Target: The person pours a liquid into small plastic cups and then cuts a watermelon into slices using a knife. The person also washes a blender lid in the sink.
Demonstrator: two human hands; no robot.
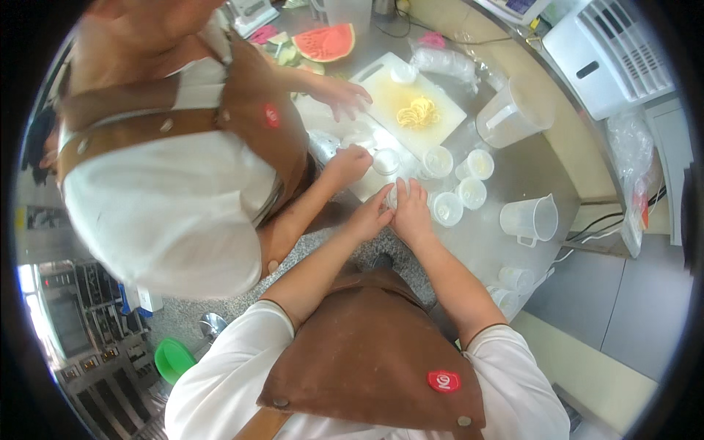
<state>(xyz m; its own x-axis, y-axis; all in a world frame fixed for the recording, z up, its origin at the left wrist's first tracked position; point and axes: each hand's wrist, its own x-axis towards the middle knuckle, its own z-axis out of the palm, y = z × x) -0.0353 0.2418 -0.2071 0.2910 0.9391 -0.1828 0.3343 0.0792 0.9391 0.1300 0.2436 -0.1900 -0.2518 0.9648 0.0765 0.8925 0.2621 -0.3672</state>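
Both my hands meet at the near edge of the steel counter, fingers curled around a small clear plastic cup. My left hand grips its left side and my right hand its right side; the fingers hide much of it. Just right of my right hand stands a clear cup with pale contents. Similar cups and another cup cluster beyond it. A further clear cup stands just past my fingers, close to a co-worker's closed hand.
The co-worker stands close on my left, the other hand spread over the counter. Farther off lie a white cutting board with yellow strips and a watermelon piece. A large pitcher and measuring jug stand right.
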